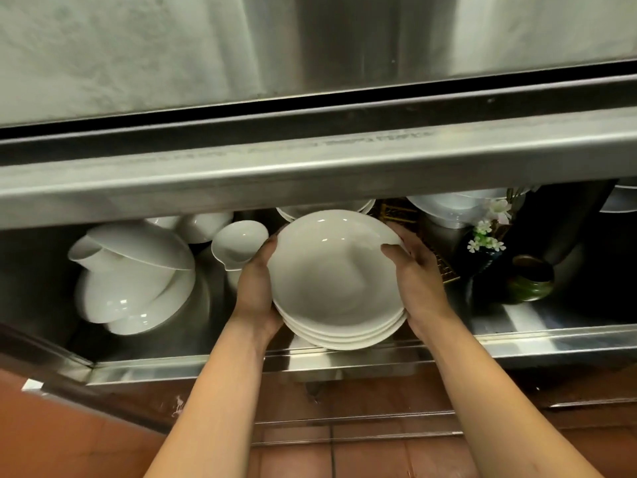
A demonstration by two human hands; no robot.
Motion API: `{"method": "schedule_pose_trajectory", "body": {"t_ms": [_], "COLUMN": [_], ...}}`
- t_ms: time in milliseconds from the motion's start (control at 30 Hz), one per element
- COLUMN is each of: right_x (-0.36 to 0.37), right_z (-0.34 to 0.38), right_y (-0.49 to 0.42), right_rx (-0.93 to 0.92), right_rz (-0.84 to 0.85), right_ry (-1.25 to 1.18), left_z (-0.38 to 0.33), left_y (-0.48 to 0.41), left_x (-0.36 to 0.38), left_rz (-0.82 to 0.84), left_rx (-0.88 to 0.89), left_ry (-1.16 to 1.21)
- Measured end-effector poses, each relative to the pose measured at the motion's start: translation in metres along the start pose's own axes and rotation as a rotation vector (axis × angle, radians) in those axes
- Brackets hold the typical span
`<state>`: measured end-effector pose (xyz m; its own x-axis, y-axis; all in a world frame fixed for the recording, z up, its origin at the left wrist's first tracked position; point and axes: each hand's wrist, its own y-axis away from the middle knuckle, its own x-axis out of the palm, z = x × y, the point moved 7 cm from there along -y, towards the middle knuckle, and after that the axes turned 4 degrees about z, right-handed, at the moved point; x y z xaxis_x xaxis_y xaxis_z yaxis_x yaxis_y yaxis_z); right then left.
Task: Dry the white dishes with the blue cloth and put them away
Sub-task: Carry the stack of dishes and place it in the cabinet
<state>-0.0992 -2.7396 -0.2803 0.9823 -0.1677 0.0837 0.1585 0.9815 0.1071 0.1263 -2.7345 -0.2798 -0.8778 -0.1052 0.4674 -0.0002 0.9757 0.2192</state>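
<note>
Stack of shallow white ceramic bowls point(336, 281) held at the opening of a stainless-steel under-counter shelf point(344, 365). Left hand point(255, 288) and right hand point(418, 281) gripping opposite rims, fingers curled around the stack. Upturned white bowls point(134, 277) lying at left; small green glazed pot point(531, 279) at right.

The shelf's point(193, 326) overhanging steel lip hides the back of the shelf: white bowls point(203, 224) at the rear and a plate stack point(324, 208) show only as slivers. The right grip's point(418, 281) fingers are hidden behind the held stack of plates point(336, 270), covering part of a brown woven item point(401, 212). The shelf's right end lies in shadow; a white dish point(620, 200) there is cut by the edge.
</note>
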Motion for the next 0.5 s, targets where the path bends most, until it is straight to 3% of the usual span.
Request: {"method": "schedule_pose_trajectory", "body": {"t_ms": [167,267,400,500], "right_x": [-0.008,-0.006,0.022,0.046], "right_z": [0.035,0.068,0.097,0.102], "right_y": [0.008,0.026,0.065,0.096], "right_rx": [-0.275,-0.476,-0.610,-0.649], "right_rz": [-0.050,-0.031,0.161,0.320], "right_ry": [0.216,0.159,0.054,0.049], "left_z": [-0.028,-0.058,-0.088,-0.102], "left_y": [0.019,0.049,0.108,0.174], "left_x": [-0.018,-0.017,-0.015,-0.022], "left_rz": [-0.318,-0.289,-0.220,-0.259], "left_rx": [0.231,0.491,0.735,0.875], "left_ry": [-0.135,-0.251,-0.304,-0.371]}}
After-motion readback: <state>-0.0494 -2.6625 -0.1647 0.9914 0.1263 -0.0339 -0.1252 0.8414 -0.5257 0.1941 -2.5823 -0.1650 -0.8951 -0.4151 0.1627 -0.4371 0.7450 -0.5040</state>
